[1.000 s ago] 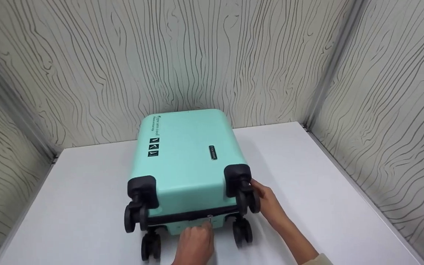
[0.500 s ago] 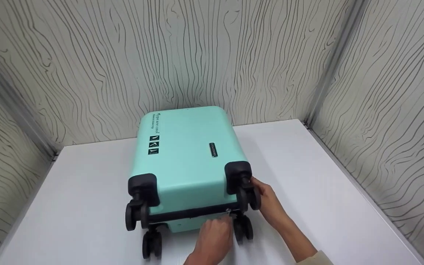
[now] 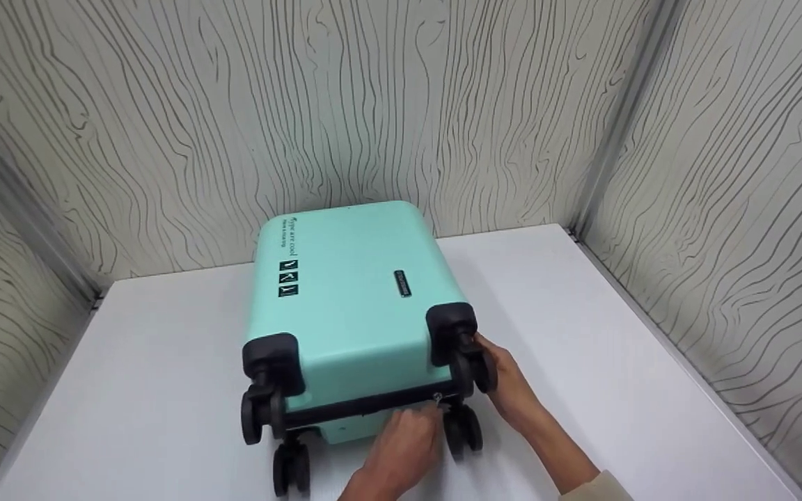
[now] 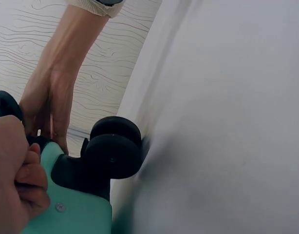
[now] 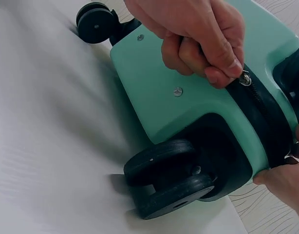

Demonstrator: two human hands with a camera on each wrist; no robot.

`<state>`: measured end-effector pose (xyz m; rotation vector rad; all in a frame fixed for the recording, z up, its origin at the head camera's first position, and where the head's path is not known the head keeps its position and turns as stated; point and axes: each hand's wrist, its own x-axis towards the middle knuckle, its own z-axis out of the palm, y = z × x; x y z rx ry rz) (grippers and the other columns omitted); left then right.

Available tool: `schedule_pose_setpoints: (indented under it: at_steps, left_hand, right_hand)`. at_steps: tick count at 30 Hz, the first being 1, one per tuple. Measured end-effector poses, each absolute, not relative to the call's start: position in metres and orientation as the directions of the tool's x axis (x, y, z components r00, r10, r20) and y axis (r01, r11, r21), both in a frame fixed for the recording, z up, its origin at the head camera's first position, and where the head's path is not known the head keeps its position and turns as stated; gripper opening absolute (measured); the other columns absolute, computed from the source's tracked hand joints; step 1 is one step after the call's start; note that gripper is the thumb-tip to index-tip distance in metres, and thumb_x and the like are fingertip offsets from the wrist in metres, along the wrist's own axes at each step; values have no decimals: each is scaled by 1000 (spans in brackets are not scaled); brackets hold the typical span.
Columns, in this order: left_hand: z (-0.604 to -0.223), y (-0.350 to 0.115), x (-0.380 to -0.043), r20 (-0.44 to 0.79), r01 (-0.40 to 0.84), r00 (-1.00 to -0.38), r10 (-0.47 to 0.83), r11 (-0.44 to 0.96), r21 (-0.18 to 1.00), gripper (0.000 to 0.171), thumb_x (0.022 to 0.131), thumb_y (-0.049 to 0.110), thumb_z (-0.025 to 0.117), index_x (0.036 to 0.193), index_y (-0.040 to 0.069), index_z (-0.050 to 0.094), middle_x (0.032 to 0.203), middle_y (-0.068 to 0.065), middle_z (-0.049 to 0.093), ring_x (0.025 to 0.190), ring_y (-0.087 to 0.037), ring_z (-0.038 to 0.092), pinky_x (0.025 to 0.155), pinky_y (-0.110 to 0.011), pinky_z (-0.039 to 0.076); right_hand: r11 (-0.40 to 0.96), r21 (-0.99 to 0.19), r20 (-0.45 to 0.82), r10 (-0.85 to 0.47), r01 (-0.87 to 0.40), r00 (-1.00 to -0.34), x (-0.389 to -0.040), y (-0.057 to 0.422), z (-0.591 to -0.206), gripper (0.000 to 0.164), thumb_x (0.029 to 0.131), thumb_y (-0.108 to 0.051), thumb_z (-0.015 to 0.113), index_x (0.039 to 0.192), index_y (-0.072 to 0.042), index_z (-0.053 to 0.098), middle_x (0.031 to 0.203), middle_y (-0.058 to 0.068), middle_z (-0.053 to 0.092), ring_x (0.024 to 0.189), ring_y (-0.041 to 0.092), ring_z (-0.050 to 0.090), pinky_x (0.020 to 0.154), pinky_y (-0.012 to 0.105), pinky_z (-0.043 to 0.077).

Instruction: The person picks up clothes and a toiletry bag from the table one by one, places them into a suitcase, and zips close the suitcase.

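Observation:
A mint-green hard-shell suitcase lies on its side on a white table, its wheeled end toward me. A black zipper runs across this end. My left hand pinches the metal zipper pull near the right corner, with its fingers curled, as the right wrist view shows. My right hand grips the suitcase's right side at the seam, behind the upper right wheel. Its thumb presses the shell's edge in the right wrist view, while part of its fingers is hidden behind the wheels in the head view.
Black double wheels, such as the lower right wheel and upper left wheel, jut out around the hands. The white table extends to both sides. A wood-grain patterned wall stands just behind the suitcase.
My left hand has slid the zipper pull to the right along the seam, from mid-end to near the right corner. Over the last half second it has barely moved. My right hand stays put.

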<state>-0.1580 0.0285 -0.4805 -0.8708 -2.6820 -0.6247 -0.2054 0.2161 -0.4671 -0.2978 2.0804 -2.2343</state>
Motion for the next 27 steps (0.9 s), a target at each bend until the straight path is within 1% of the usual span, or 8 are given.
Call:
schedule_pose_setpoints:
  at_steps: [4,7,10,12,17,21,24,27]
  left_hand:
    - [-479,24,-161,338,635,-768,544,716,290,20,91,10,52,72,15,55,55,2,54,49,-11,55,40,-21,35]
    - [-479,24,-161,338,640,-761,554,725,253,20,93,13,52,74,15,57,55,2,55,49,-11,55,40,-22,36]
    - [-479,27,-161,373,625,-761,532,754,200,17,90,11,56,73,14,58,55,2,55,48,-12,55,40,-22,36]
    - [-477,29,-160,389,607,-763,517,780,154,14,86,10,60,72,14,58,55,2,54,48,-12,54,40,-23,36]
    - [-472,35,-158,386,587,-756,529,808,43,12,78,8,64,70,13,57,55,3,53,46,-12,51,40,-25,35]
    - [-471,41,-158,397,594,-734,551,804,-17,14,76,10,65,68,14,55,54,4,50,45,-12,49,41,-26,35]
    - [-471,51,-160,434,616,-697,570,786,-42,12,79,14,65,71,16,55,56,4,51,46,-12,49,42,-26,35]
    - [-473,63,-158,481,602,-691,539,798,-30,10,79,16,65,73,15,56,55,2,51,44,-14,47,41,-27,33]
  right_hand:
    - [1,-995,98,-188,-100,-977,-204,222,-470,51,96,-21,50,144,-13,35,147,4,37,133,6,34,101,17,31]
    - [56,-989,123,-161,-133,-979,-203,223,-468,54,93,-15,54,144,-11,35,146,5,37,130,0,36,101,14,30]
    - [74,-981,166,-144,-178,-976,-205,223,-465,56,90,-9,58,142,-7,37,143,5,41,127,-3,40,101,14,31]
    - [78,-978,183,-142,-195,-973,-207,222,-463,57,88,-9,61,141,-7,39,140,1,45,125,-2,43,100,15,32]
    - [86,-971,210,-134,-222,-969,-207,222,-461,53,90,-12,59,140,-8,41,134,-11,51,123,0,46,99,15,35]
    - [114,-953,271,-100,-282,-957,-205,219,-460,49,90,-8,58,137,-4,44,134,-2,52,121,-1,47,98,14,35]
    - [146,-941,288,-129,-305,-949,-203,214,-459,56,86,-7,63,138,-3,42,138,8,48,123,0,45,98,13,34]
    - [176,-934,278,-185,-310,-942,-201,210,-456,63,84,-12,68,139,-3,39,140,11,45,125,4,44,99,16,35]
